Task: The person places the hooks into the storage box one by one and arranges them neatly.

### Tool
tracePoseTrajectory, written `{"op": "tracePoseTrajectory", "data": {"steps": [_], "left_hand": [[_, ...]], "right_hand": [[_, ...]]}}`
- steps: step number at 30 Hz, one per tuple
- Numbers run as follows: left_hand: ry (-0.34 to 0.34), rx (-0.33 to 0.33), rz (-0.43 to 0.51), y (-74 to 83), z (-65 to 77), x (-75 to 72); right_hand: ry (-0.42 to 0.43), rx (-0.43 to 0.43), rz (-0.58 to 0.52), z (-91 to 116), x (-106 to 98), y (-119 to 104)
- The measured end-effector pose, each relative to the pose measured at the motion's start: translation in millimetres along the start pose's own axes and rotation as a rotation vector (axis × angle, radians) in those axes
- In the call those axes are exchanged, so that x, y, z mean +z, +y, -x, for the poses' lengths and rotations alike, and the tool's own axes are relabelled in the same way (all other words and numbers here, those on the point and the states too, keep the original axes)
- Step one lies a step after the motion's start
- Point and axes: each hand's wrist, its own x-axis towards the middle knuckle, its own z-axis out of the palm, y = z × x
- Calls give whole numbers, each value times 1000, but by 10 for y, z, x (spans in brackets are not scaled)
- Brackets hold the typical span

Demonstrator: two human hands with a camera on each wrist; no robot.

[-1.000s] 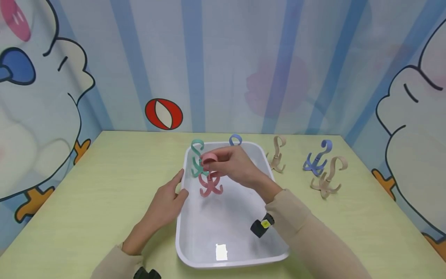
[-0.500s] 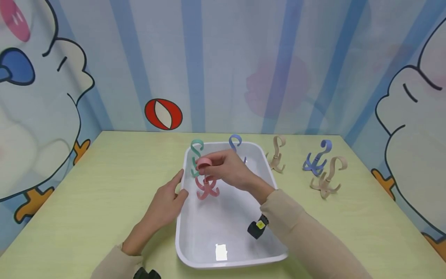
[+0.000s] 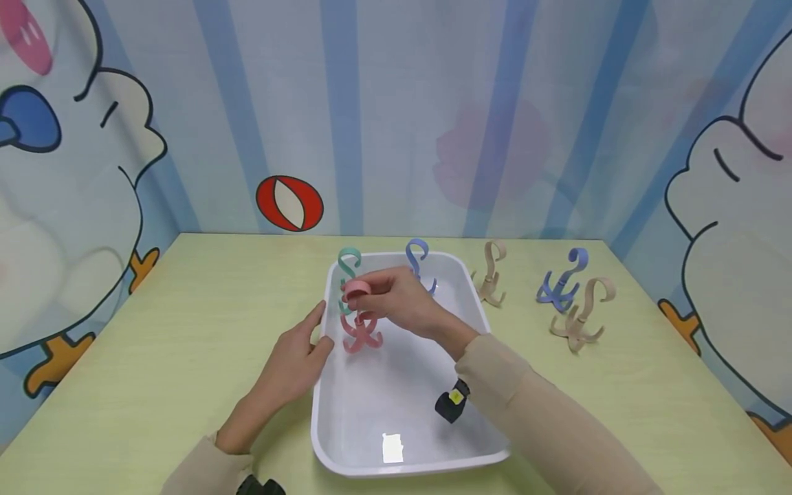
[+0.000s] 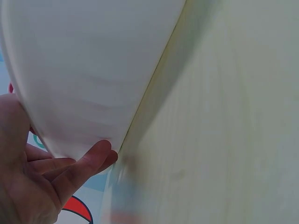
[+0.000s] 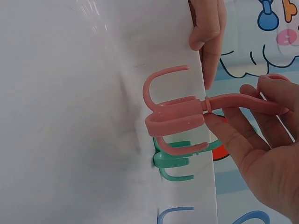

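My right hand [image 3: 405, 300] pinches a pink multi-prong hook [image 3: 361, 335] by its curved upper stem. Upright over the left part of the white tray [image 3: 371, 405], the hook has its prongs pointing down. In the right wrist view, the prongs of the pink hook [image 5: 175, 114] are just beside a green hook [image 5: 173, 158], partly covering it. My left hand [image 3: 293, 364] holds the tray's left side, thumb over the rim. The left wrist view has the fingers [image 4: 96, 158] against the tray's outer wall. Whether the pink hook touches the tray bottom is hard to tell.
A blue hook [image 3: 416, 251] stands at the tray's back, partly hidden by my right hand. On the table [image 3: 155, 357], right of the tray, stand a beige hook [image 3: 491, 275], another blue hook [image 3: 559, 285] and a second beige hook [image 3: 579, 328]. A printed cloth backdrop [image 3: 402, 124] rises behind.
My right hand has moved a little left with the pink hook, bringing it nearer the tray's left wall. More of the blue hook behind shows. The left hand stays put.
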Motion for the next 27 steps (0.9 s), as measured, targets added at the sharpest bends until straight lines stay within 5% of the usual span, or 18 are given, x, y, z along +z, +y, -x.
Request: {"op": "tracePoseTrajectory", "data": {"steps": [27], "left_hand": [[11, 23, -4, -4, -6, 8]], "right_hand": [[18, 44, -40, -78, 104, 127]]}}
